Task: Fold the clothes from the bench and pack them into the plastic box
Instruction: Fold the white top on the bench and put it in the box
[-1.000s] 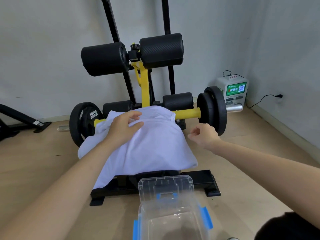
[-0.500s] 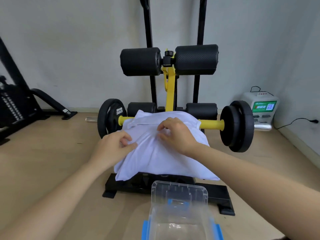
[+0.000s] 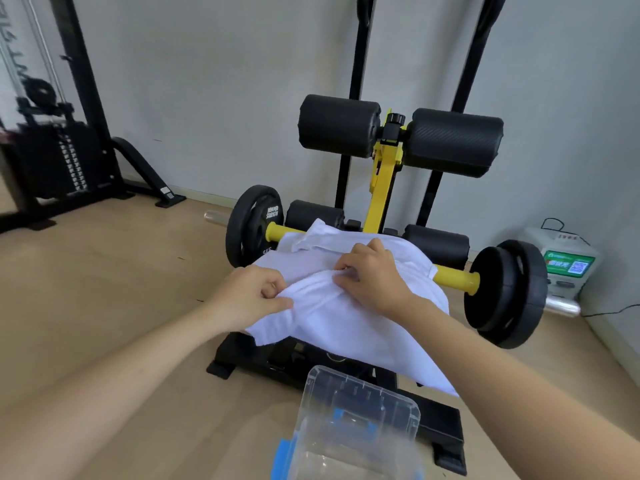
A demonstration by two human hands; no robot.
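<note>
The white garment [image 3: 363,327] lay draped over the table [image 3: 242,355], covering its top and hanging off toward 5 o'clock. A ridge of cloth stood up across its near half. The left hand [image 3: 249,299] pinched that ridge at the garment's 9 o'clock edge, thumb against curled fingers. The right hand [image 3: 374,278] gripped the same ridge near the middle, its fingers curled into the fabric, with the two hands just apart. At the garment's 6 o'clock the clear plastic box [image 3: 360,393] with blue latches sat on the wooden floor [image 3: 104,289], just beside the table's black foot. A yellow bar [image 3: 453,277] ran under the cloth, carrying black weight plates at 10 o'clock [image 3: 249,226] and 3 o'clock [image 3: 505,292]. Black foam rollers [image 3: 339,124] stood at 12 o'clock. A white charging unit [image 3: 564,265] sat against the wall at 3 o'clock.
</note>
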